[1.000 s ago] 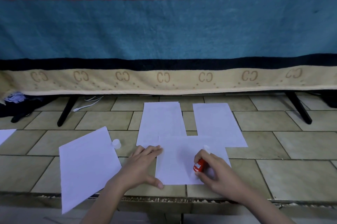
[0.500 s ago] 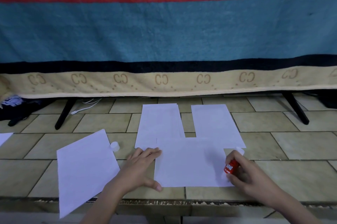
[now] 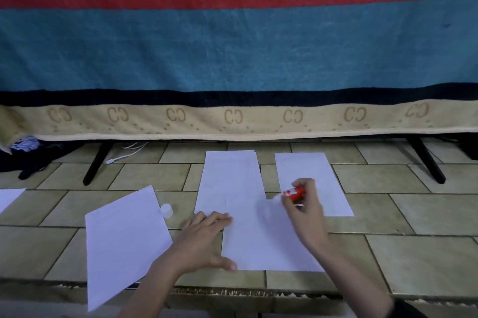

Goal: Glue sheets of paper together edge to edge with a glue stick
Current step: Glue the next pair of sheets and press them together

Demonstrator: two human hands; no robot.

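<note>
Three white paper sheets lie joined on the tiled surface: a near sheet (image 3: 261,242), a far left sheet (image 3: 230,178) and a far right sheet (image 3: 323,178). My left hand (image 3: 204,237) rests flat on the near sheet's left edge, fingers straight. My right hand (image 3: 305,209) grips the red glue stick (image 3: 294,192), its white tip pointing left and touching the top edge of the near sheet, in the gap between the two far sheets. The glue stick's white cap (image 3: 166,210) stands to the left.
A loose white sheet (image 3: 124,242) lies tilted at the left, overhanging the front edge. Another sheet's corner (image 3: 9,198) shows at the far left. A striped blanket (image 3: 232,46) hangs behind, over black legs (image 3: 95,165). A white cable (image 3: 129,150) lies at the back.
My right hand has carried the glue stick from the near sheet's right side up and left to its top edge. My left hand stays in place.
</note>
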